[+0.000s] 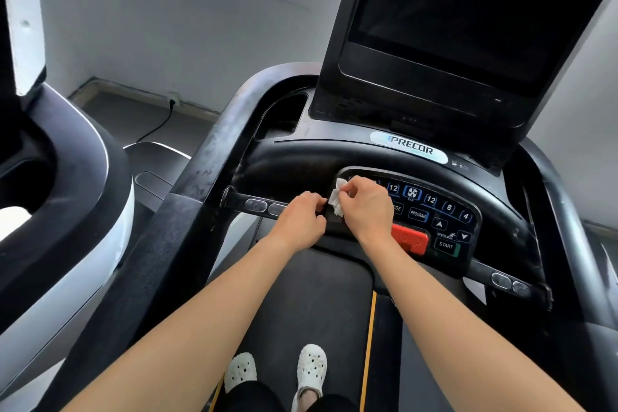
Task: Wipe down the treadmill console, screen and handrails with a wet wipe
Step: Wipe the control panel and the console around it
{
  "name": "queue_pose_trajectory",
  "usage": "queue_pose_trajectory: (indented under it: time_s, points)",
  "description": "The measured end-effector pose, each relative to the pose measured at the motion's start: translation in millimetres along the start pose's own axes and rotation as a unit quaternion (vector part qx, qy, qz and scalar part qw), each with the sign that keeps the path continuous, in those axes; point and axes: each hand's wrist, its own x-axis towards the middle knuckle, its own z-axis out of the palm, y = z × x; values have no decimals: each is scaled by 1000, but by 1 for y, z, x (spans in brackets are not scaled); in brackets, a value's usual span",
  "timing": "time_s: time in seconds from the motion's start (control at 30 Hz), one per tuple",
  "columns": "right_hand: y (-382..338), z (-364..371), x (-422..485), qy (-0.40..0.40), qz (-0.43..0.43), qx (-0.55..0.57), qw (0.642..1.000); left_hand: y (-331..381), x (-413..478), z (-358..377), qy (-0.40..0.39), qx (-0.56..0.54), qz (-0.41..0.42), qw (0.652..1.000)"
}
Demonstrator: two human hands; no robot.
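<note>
1 wet wipe [335, 197], white & crumpled, sits at the left edge of the keypad [431, 211] on the console [301, 160], pinched betw. thumb & fingertips of the right hand [366, 207]. The left hand [302, 219] is just beside it, close to the wipe's lower edge. Its fingers are curled in, knuckles up, but can't tell if it has hold of anything; the dark patch betw. the 2 hands is too unclear to name. Both hands are over the console's near edge, left of centre.

Counted:
- 1 screen [451, 10], dark, upright at the console's far edge.
- 2 rails: left handrail [207, 157], scuffed, & right handrail [565, 211].
- 1 crossbar [237, 200] along the near edge w/ 4 oval sensor pads [255, 205]: 2 at its left end, 2 at its right end.
- 1 red stop button [409, 239] at the keypad's near edge, just right of the right wrist.
- 1 START key [446, 245] to the button's right.
- Number keys readable: 12, 12, 8, 4, w/ 1 fan key [412, 193] betw. the two 12s.
- 1 PRECOR badge [409, 146] beyond the keypad.

Below: 1 belt [317, 294], w/ 2 white shoes [311, 366] on it. 1 other machine [67, 177] stands off the left rail. 1 black cable [157, 127] runs across the floor to a wall socket.
</note>
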Motion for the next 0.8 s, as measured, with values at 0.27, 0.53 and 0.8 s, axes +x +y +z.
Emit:
queue_pose_trajectory:
  time_s: [0.27,0.53,0.8]
  points:
    - [9,12,-29,-34,-36,-39,998,-2,0,2,9,3,11,1000]
    - [9,22,-47,-21,-56,-35,998,-2,-2,1,4,-19,4,1000]
    - [-6,7,-5,43,15,-8,999,-6,-2,1,-7,-26,8,1000]
